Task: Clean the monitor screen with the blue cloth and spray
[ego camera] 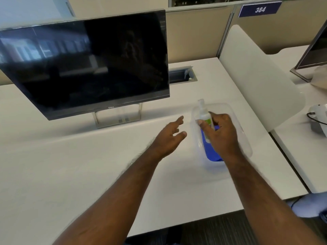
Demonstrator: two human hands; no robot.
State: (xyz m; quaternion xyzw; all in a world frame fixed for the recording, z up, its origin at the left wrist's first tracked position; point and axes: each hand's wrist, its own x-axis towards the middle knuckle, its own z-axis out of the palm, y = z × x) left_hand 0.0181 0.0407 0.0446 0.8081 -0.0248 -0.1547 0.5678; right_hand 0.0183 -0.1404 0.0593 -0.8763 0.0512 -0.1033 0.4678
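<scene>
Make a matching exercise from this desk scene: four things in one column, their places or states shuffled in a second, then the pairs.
1. small clear spray bottle with green label
2. folded blue cloth
3. black flat monitor screen
4. left hand

A. dark, switched off
B. lying in the clear plastic tray
C. open, holding nothing
D. gripped by the right hand

Pairs: 1-D, 2-B, 3-A, 4-C

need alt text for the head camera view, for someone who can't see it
A person's right hand grips a small spray bottle above a clear plastic tray holding a blue cloth, while the left hand hovers open beside it. They are on a white desk, right of a dark, switched-off monitor.
</scene>
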